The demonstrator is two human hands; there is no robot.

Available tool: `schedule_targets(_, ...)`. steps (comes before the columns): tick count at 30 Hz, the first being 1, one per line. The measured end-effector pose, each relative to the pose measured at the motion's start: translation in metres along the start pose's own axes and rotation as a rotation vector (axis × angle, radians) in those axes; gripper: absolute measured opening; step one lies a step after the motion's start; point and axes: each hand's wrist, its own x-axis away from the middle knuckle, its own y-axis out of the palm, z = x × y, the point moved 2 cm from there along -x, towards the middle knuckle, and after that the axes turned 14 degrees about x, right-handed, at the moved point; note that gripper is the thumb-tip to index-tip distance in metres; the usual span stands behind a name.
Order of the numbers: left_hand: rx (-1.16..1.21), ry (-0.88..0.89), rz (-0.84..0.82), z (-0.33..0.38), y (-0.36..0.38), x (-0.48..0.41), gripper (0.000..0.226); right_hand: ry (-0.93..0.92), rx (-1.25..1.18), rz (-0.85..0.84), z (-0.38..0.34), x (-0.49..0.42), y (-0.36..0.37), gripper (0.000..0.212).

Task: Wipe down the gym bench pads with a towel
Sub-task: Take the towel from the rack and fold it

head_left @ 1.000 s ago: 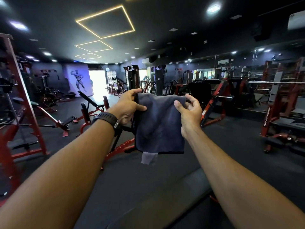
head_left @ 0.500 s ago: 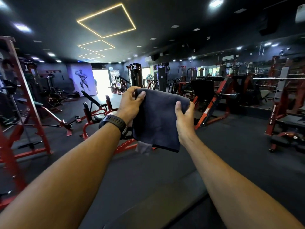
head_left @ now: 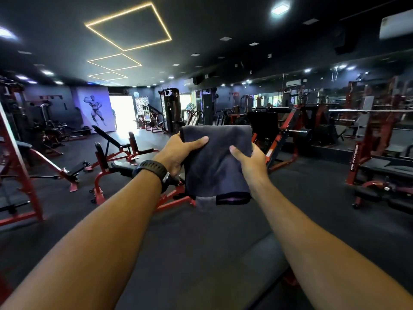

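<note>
While held above the bench pad [head_left: 214, 274], the folded towel [head_left: 218, 166] is clasped by left grip [head_left: 178, 153] and right grip [head_left: 251, 163] | risk: fold undone if a thumb slips.

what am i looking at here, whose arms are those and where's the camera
No machine: a person wears one camera on the head, looking forward and down, so both arms are their own. The left hand, with a black watch on its wrist, and the right hand each hold a folded dark towel by its sides, in the air. Below lies a long dark pad, probably the bench to wipe. Red-framed benches stand beyond.
</note>
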Motion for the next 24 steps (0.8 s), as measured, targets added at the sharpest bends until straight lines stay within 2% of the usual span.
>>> schedule_targets(3, -0.113, 0.098, 0.012, -0.019, -0.008, -0.017, 0.027, 0.001, 0.053, 0.069, 0.013, -0.012, 0.003, 0.018)
schedule_targets(7, -0.134, 0.068, -0.024, -0.048, -0.002, -0.033, 0.021, 0.011, 0.215, 0.201, 0.033, -0.027, 0.005, 0.014)
schedule_targets(8, -0.16, 0.069, -0.005, -0.056, -0.001, -0.038, 0.027, -0.008, 0.277, 0.232, 0.035, -0.028, 0.005, 0.015)
schedule_targets(10, -0.204, 0.081, 0.1, -0.072, 0.0, -0.048, 0.045, -0.101, 0.413, 0.301, 0.035, -0.029, 0.007, 0.019)
schedule_targets(13, -0.189, 0.108, 0.171, -0.085, 0.015, -0.061, 0.036, -0.329, 0.552, 0.35, 0.029, -0.03, 0.016, 0.032)
schedule_targets(14, -0.146, 0.091, 0.182, -0.086, 0.021, -0.065, 0.036, -0.409, 0.573, 0.339, 0.027, -0.028, 0.02, 0.039)
schedule_targets(16, -0.048, 0.033, 0.212, -0.091, 0.026, -0.081, 0.052, -0.534, 0.632, 0.23, 0.031, -0.029, 0.026, 0.058)
schedule_targets(18, 0.015, -0.036, 0.204, -0.091, 0.033, -0.086, 0.068, -0.553, 0.743, 0.081, 0.039, -0.031, 0.027, 0.073)
schedule_targets(21, 0.082, -0.057, 0.027, -0.088, 0.056, -0.069, 0.06, -0.542, 0.983, 0.012, 0.054, -0.039, 0.018, 0.075)
schedule_targets(22, 0.077, -0.05, -0.016, -0.092, 0.059, -0.069, 0.058, -0.564, 0.994, -0.025, 0.059, -0.043, 0.014, 0.074)
schedule_targets(24, 0.092, -0.064, 0.012, -0.11, 0.059, -0.068, 0.06, -0.636, 0.947, -0.113, 0.079, -0.047, 0.008, 0.068)
